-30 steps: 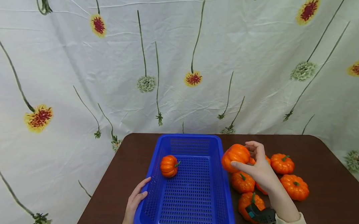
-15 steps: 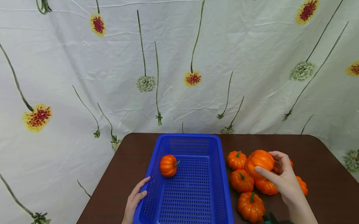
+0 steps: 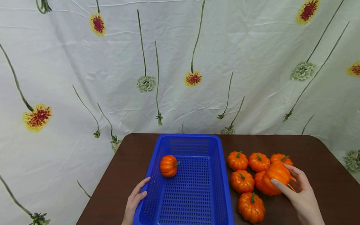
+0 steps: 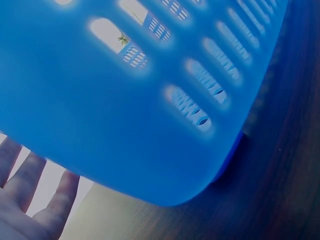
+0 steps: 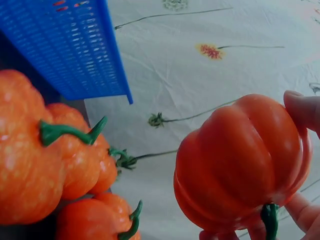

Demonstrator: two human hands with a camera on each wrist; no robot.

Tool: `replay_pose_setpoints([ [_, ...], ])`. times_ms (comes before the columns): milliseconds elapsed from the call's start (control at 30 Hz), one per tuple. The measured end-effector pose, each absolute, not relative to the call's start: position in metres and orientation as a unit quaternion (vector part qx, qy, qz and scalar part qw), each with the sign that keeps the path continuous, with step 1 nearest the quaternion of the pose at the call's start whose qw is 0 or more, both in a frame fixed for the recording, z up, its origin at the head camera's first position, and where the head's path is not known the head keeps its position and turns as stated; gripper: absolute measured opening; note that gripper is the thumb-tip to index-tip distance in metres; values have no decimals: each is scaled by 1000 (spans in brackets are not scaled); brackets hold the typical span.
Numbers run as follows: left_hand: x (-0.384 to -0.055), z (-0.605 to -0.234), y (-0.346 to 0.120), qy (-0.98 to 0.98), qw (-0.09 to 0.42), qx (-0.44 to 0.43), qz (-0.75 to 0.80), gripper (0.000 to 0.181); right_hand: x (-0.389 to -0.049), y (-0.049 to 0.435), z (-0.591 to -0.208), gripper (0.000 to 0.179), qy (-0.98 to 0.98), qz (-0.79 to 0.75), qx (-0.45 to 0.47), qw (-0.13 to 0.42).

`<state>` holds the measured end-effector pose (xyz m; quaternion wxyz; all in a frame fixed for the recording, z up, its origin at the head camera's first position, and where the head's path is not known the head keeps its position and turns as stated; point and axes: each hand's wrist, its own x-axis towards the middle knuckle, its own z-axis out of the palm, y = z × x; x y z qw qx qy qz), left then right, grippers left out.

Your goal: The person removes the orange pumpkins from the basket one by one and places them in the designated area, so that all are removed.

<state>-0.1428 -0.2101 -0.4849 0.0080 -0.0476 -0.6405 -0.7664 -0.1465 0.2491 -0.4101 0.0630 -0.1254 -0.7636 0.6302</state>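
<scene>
My right hand (image 3: 305, 194) holds a glossy orange toy pumpkin (image 3: 275, 179) with thumb and fingers around it, above other pumpkins at the table's right. In the right wrist view this pumpkin (image 5: 235, 160) has its green stem pointing down. My left hand (image 3: 132, 203) rests its fairly straight fingers on the left rim of a blue perforated plastic basket (image 3: 227, 191). The left wrist view shows those fingers (image 4: 57, 205) at the basket's edge, their tips hidden. One orange pumpkin (image 3: 169, 166) lies on its side inside the basket, near the left wall.
Several pumpkins sit right of the basket, among them a front one (image 3: 251, 207), a middle one (image 3: 242, 181) and a back one (image 3: 237, 161). My right hand and its pumpkin partly cover others. Behind the dark brown table (image 3: 331, 186) hangs a flowered white cloth (image 3: 177, 59).
My right hand has carried its pumpkin rightward and toward me, away from the basket's right edge, uncovering pumpkins at the back. The left hand and basket stay put.
</scene>
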Motion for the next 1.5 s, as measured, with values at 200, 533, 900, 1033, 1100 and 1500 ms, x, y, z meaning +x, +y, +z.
replay_pose_setpoints([
  [200,-142,-485,-210,-644,9,-46,-764,44,-140,259,-421,77,-792,586,-171,11],
  [533,-143,-485,-211,-630,2,-64,-774,44,-133,266,-449,87,-817,533,-221,-9],
  [900,-143,-485,-210,-630,-1,-50,-775,44,-129,279,-469,95,-864,462,-193,-53],
  [1033,-143,-485,-211,-632,0,-50,-773,44,-131,282,-475,96,-878,440,-178,-66],
  [1100,-143,-486,-211,-632,0,-53,-773,44,-132,281,-478,98,-878,437,-180,-71],
  [1500,-143,-486,-211,-630,-2,-60,-774,44,-133,270,-485,108,-856,476,-196,-53],
])
